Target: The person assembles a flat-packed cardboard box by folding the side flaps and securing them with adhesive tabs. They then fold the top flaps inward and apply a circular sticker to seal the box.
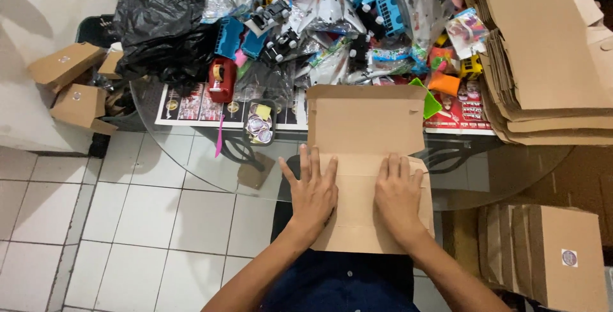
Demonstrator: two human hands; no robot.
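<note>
A flat brown cardboard box blank (pixel 364 127) lies on the near edge of a round glass table (pixel 191 171), its far flap spread open toward the toy pile. My left hand (pixel 311 192) presses flat on the blank's near left part, fingers spread. My right hand (pixel 399 196) presses flat beside it on the near right part. Neither hand grips anything; both palms rest on the cardboard.
A tall stack of flat cardboard blanks (pixel 549 57) fills the table's right side. Plastic toys and wrapped packets (pixel 345 25) crowd the far side with a black plastic bag (pixel 159 25), a red tape dispenser (pixel 221 79) and a small tray of round stickers (pixel 260 124). Folded boxes stand at right (pixel 555 261) and left (pixel 70 82).
</note>
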